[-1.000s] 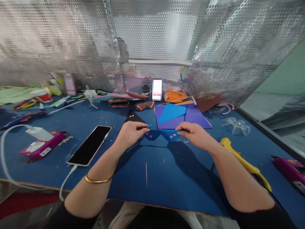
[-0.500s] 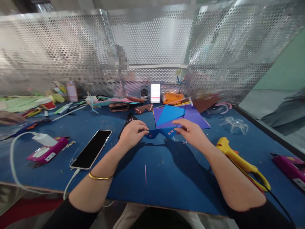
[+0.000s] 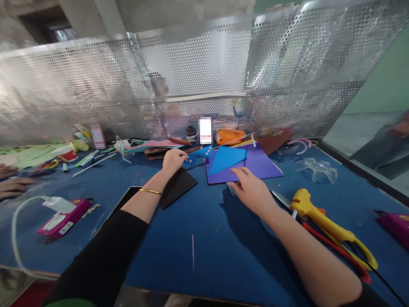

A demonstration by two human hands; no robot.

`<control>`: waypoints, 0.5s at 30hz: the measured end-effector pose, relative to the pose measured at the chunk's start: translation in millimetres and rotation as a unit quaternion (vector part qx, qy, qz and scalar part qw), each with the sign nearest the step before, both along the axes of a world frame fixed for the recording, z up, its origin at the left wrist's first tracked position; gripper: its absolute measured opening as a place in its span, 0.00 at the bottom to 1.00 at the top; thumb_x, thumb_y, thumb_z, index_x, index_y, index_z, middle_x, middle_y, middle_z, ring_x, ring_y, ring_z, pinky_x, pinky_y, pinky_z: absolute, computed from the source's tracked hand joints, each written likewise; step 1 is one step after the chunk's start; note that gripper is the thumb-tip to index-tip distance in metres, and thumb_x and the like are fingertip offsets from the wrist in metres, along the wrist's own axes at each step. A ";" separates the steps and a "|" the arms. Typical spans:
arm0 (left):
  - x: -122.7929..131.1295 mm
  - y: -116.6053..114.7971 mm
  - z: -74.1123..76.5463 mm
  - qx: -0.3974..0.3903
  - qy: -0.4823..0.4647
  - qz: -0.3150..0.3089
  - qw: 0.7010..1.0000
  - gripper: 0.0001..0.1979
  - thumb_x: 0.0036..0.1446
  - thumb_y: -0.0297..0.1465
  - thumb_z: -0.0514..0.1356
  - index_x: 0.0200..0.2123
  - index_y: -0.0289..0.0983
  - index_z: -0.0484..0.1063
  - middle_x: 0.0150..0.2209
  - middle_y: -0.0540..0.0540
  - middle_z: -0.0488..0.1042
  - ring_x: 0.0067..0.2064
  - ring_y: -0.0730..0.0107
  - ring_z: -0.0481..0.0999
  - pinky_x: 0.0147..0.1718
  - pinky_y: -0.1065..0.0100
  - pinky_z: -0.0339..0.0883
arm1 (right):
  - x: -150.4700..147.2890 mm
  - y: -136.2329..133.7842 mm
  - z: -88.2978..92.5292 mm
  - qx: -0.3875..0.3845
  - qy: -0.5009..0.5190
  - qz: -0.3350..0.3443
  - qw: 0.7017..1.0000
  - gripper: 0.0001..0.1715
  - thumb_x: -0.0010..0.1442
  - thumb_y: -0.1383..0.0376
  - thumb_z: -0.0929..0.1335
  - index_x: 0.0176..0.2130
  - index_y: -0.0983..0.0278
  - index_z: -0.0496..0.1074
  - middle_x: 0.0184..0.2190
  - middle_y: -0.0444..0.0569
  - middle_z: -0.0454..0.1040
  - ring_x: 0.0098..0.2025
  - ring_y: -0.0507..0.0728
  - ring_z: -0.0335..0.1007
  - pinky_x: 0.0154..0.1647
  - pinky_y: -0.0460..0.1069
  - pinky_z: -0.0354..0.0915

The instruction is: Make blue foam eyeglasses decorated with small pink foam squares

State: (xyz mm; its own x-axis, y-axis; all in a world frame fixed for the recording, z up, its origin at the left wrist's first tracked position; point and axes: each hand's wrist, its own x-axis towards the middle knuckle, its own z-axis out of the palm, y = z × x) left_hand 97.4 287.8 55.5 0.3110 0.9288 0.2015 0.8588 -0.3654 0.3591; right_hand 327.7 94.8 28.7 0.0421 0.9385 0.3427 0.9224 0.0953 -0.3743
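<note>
My left hand (image 3: 174,161) pinches one end of a blue paper eye mask (image 3: 202,155) dotted with small pink squares. It holds the mask over the back of the blue table (image 3: 214,247), left of a stack of purple sheets (image 3: 262,164). A lighter blue paper piece (image 3: 226,157) lies on that stack. Below my left hand rests a black sheet (image 3: 179,187). My right hand (image 3: 244,183) is open at the front edge of the purple sheets, thumb and fingers apart. By its thumb is a thin pink strip (image 3: 230,191).
On the right lie a yellow glue gun (image 3: 326,221), red-handled scissors (image 3: 338,251) and a clear plastic piece (image 3: 318,170). At left are a magenta glue gun (image 3: 65,224) with a white plug, a phone (image 3: 123,202), and another person's hand (image 3: 14,185). A perforated metal screen (image 3: 198,59) stands behind.
My left hand has carried the blue mask away and left, over where a brown mask lay. My right hand has let go of it and dropped slightly nearer. The black sheet shows more.
</note>
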 end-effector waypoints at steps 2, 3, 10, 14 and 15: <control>-1.2 7.0 -1.6 0.002 0.016 0.010 1.000 0.17 0.64 0.39 0.59 0.52 0.37 0.70 0.53 0.42 0.71 0.49 0.60 0.74 0.46 0.55 0.73 | -2.5 -1.0 -0.3 -0.018 -0.021 0.007 1.000 0.19 0.66 0.62 0.64 0.54 0.65 0.68 0.55 0.57 0.69 0.40 0.59 0.75 0.40 0.54 0.68; -2.4 10.1 -2.1 0.005 0.024 0.016 1.000 0.17 0.64 0.39 0.59 0.52 0.37 0.70 0.53 0.42 0.71 0.49 0.60 0.75 0.46 0.55 0.73 | -3.6 -1.5 -0.5 -0.027 -0.032 0.012 0.999 0.18 0.66 0.62 0.64 0.53 0.65 0.68 0.55 0.57 0.69 0.40 0.59 0.75 0.39 0.53 0.68; -4.2 19.3 -4.8 0.079 0.063 0.053 0.994 0.17 0.64 0.38 0.59 0.52 0.38 0.69 0.53 0.41 0.71 0.50 0.61 0.74 0.48 0.54 0.72 | -14.1 -7.2 -1.5 -0.075 -0.103 0.055 0.990 0.14 0.65 0.63 0.65 0.49 0.65 0.70 0.52 0.54 0.70 0.38 0.58 0.76 0.33 0.51 0.65; -5.8 13.5 -6.8 0.117 0.078 0.077 0.987 0.16 0.64 0.38 0.59 0.53 0.38 0.69 0.53 0.41 0.71 0.50 0.61 0.74 0.48 0.53 0.72 | -17.9 -9.2 0.0 -0.089 -0.135 0.073 0.984 0.13 0.66 0.61 0.66 0.47 0.66 0.70 0.50 0.54 0.71 0.38 0.59 0.76 0.33 0.51 0.65; -7.4 11.8 -7.4 0.121 0.083 0.082 0.986 0.17 0.64 0.38 0.59 0.53 0.38 0.69 0.54 0.41 0.71 0.50 0.60 0.74 0.48 0.53 0.72 | -18.4 -9.5 0.5 -0.091 -0.141 0.075 0.983 0.13 0.66 0.61 0.66 0.47 0.66 0.70 0.49 0.55 0.71 0.38 0.59 0.76 0.33 0.52 0.65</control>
State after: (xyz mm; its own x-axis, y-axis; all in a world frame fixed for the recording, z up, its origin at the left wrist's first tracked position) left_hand 90.1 299.6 48.2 0.2084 0.8999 0.3830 0.9530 -0.2749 0.1275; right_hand 309.4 85.3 29.2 -0.1743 0.9737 0.1469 0.9724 0.1937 -0.1300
